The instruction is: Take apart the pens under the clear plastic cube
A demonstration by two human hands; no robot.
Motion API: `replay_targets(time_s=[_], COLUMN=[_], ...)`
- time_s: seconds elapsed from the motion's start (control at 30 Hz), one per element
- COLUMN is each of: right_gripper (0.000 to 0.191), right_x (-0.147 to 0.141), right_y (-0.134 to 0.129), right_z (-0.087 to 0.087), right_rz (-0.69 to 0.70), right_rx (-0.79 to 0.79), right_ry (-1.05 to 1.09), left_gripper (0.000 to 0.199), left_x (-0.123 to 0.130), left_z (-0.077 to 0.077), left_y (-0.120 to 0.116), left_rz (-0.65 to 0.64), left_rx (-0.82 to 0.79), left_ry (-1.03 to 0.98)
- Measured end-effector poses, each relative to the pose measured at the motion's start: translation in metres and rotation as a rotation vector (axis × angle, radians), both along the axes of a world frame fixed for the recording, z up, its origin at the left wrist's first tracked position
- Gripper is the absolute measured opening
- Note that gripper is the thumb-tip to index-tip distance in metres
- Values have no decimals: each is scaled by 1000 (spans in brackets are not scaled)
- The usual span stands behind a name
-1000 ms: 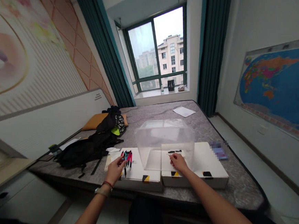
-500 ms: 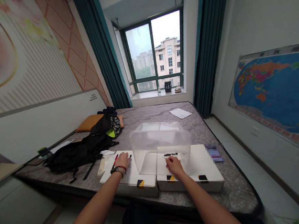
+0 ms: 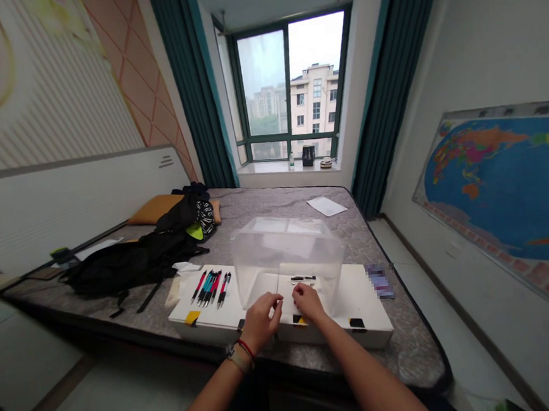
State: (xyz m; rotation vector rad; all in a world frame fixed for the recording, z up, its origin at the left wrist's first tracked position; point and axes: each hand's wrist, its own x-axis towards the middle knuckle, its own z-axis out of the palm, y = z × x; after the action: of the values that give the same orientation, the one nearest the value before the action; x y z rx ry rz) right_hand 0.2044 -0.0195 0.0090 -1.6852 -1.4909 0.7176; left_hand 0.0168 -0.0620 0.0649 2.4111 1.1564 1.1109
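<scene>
A clear plastic bin (image 3: 287,245) lies on its side across two white boxes (image 3: 362,300), its opening facing me. My left hand (image 3: 263,319) is at the front of the bin, thumb and fingers curled together; whatever they may hold is too small to make out. Close to its right, my right hand (image 3: 308,301) is in a pinch at the bin's opening, its contents also hidden. Just beyond the right fingers lie a black pen (image 3: 303,278) and a thin light-coloured piece, seen in the bin. To the left, several red, teal and black pens (image 3: 211,289) lie side by side on the white box.
A black backpack (image 3: 127,264) and a mustard cushion (image 3: 156,210) lie on the mattress (image 3: 264,200) at left. A white sheet of paper (image 3: 326,206) is farther back. A blurred purple item (image 3: 380,281) sits right of the boxes.
My left hand has left the row of pens and come right, beside my right hand. The right hand stays pinched at the bin's opening. The view has shifted slightly.
</scene>
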Motion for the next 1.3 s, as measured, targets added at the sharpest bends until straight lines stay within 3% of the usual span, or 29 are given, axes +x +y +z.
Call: replay_targets(time_s=[0.13,0.3,0.43,0.57,0.83,1.03,1.17,1.3], right_gripper=[18,15,14,15,16,14,14,16], right_x=[-6,-15,-19,-19,-20,-19,-20,-20], right_y=[-7,-16,-20,-21,-20,-20,-21,-21], right_z=[4,6,9,11,10,9,10,11], right_rz=[55,70,89,110,128,121,124,140], right_rx=[93,128,117,111,92,109,117,113], right_ry=[-203,-406,-471,-486,-494,-487,-491,-500], left_gripper=[21,23,25,22,18,16,14,9], left_x=[26,43,58,66,69,65,50,22], left_z=[-13,-14,-12,-14,-21,-15,-18,-33], left_y=[30,75,99,111,118,114,100,81], left_rz=[59,149,142,105,112,103,101,112], left_rx=[-46,-171,-281,-321,-372,-361,-291,-240], left_ry=[109,258,422,430,366,325,244,122])
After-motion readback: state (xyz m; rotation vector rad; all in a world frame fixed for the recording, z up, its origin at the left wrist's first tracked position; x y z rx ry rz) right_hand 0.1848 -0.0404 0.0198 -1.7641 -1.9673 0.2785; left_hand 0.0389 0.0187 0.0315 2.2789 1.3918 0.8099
